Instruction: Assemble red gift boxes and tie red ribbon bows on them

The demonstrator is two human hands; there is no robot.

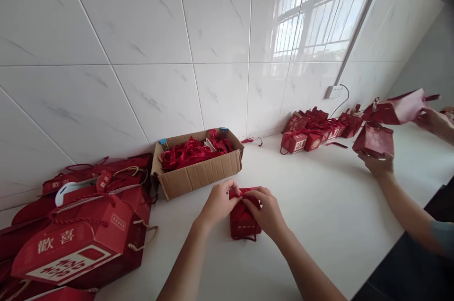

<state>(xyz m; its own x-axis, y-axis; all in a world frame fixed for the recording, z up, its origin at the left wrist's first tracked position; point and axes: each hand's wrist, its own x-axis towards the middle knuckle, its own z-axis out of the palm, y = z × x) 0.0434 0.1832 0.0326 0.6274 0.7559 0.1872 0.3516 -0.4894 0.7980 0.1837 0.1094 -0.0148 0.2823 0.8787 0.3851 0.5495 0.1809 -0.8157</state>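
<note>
A small red box (244,226) stands on the white table in front of me, with a thin loop of cord at its near edge. My left hand (220,200) pinches red ribbon at the top of this box. From the right side, my right hand (265,207) pinches the same ribbon, its fingertips almost touching those of my left hand. The fingers partly cover the box's top, so the shape of the ribbon there is hidden.
A cardboard box (200,179) of red ribbons stands against the tiled wall. Large red gift boxes (78,239) pile up at the left. Small red boxes (314,130) cluster at the back right. Another person's hands (381,163) hold red boxes at the right.
</note>
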